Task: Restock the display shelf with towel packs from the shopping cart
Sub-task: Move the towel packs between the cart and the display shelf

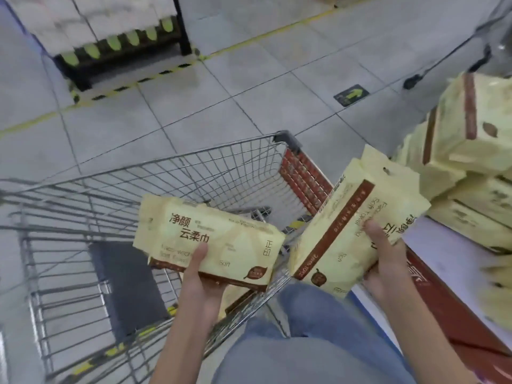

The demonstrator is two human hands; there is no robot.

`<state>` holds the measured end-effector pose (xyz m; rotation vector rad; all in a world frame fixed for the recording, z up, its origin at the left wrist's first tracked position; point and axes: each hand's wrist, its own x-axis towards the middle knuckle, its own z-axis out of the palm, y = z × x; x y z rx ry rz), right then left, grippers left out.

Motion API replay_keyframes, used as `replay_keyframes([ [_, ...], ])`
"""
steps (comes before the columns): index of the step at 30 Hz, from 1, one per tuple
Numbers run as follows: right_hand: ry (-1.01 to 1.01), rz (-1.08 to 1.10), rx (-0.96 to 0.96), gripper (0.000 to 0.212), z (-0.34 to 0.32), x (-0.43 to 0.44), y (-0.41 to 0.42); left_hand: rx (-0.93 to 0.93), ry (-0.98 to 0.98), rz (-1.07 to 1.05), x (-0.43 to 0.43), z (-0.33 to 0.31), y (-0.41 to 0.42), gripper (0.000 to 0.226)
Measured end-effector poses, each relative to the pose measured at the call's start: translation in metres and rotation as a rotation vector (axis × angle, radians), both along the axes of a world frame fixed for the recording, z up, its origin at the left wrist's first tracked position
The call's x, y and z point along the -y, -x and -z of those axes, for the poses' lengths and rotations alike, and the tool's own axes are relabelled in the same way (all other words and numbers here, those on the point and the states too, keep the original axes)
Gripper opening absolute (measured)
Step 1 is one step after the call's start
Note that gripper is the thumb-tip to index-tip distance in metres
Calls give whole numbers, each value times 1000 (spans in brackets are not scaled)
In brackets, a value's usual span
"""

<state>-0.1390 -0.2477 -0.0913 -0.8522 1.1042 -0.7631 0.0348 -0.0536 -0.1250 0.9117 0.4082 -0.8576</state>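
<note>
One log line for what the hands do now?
left hand: grips left pack over cart | right hand: grips right pack near shelf

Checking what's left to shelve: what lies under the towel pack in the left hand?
Part of another yellow pack shows in the cart below the towel pack; it and the left hand cover the rest.

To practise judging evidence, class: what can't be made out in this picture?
Head view:
- Packs left in the cart: mostly hidden by the left hand and left pack.
- Stacked packs on the shelf: cut off by the right edge.
- Right pack's small print, in the right hand: blurred.
- Goods on the far rack: motion-blurred.
</note>
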Motion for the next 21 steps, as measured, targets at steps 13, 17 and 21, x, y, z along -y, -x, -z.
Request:
replay_keyframes([
  [13, 12, 701, 79, 45, -4, -87, 179, -2, 66, 723, 92, -15, 86, 81],
  [17, 8, 826, 87, 35, 5, -103, 217, 19, 79, 883, 108, -18, 129, 73],
  [21, -20, 913, 136, 50, 12, -108, 251, 52, 48, 986, 119, -21, 171, 101],
])
